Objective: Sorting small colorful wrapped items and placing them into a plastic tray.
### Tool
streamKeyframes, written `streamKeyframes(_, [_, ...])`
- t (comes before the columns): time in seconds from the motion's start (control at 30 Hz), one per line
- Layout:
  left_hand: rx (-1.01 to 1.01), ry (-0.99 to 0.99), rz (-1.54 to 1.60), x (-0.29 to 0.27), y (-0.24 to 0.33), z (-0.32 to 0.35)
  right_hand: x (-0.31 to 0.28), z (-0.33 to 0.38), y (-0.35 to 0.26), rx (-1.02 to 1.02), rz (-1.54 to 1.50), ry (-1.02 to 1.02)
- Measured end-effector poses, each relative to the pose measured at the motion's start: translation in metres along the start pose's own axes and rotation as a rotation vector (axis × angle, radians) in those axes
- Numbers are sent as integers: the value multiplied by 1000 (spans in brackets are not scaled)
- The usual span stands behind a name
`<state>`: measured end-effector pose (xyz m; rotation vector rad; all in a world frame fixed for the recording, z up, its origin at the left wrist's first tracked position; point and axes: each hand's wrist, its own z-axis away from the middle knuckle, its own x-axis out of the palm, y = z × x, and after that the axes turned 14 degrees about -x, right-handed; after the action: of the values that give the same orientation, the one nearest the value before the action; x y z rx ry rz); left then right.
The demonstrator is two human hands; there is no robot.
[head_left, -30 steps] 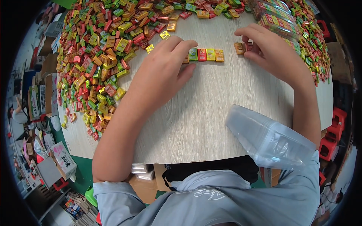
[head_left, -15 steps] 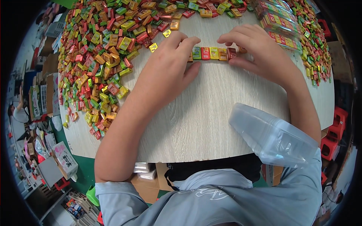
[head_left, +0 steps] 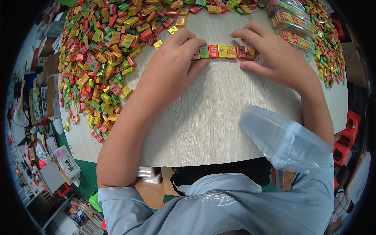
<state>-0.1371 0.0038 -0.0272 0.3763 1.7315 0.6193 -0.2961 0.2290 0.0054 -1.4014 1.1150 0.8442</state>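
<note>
A short row of small wrapped candies [head_left: 222, 51] in green, red, yellow and orange lies across the pale table between my hands. My left hand [head_left: 176, 53] closes round the row's left end, thumb on the near side and forefinger on the far side; its palm hides the end pieces. At the other end, my right hand [head_left: 270, 55] is open, thumb and fingers spread apart around the last pieces. One brown-orange candy [head_left: 250, 54] sits slightly turned there, inside the curve of that hand.
A big heap of loose candies [head_left: 102, 58] covers the left and far table. Clear packs of lined-up candies [head_left: 290, 23] are stacked at far right, beside another heap [head_left: 323, 51]. Nested clear plastic trays [head_left: 282, 135] lie near my right forearm, by the table's front edge.
My right hand's fingers have spread and drawn off the right end, showing more of the last pieces. The left hand stays at the left end. The whole view shifts slightly.
</note>
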Motion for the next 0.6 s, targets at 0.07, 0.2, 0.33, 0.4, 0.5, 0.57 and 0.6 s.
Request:
streamKeyframes(0.07, [-4,-6,-1,0,0,-1,2,-2,-2,18,-42,6])
streamKeyframes(0.2, [3,9,-6,1,3,-1,6,-2,9,-12,-162,12])
streamKeyframes(0.33, [17,66,-70,3,3,-1,6,-4,12,-66,-186,-9])
streamKeyframes(0.4, [20,35,-73,0,4,-1,8,-4,13,-85,-202,21])
streamKeyframes(0.5, [10,-5,-62,-1,4,-1,11,-3,8,-75,-225,78])
streamKeyframes(0.57, [-3,-15,-48,-1,3,0,13,-2,7,-46,-233,105])
streamKeyframes(0.6, [2,-16,-50,-1,3,-1,13,-2,9,-79,-213,105])
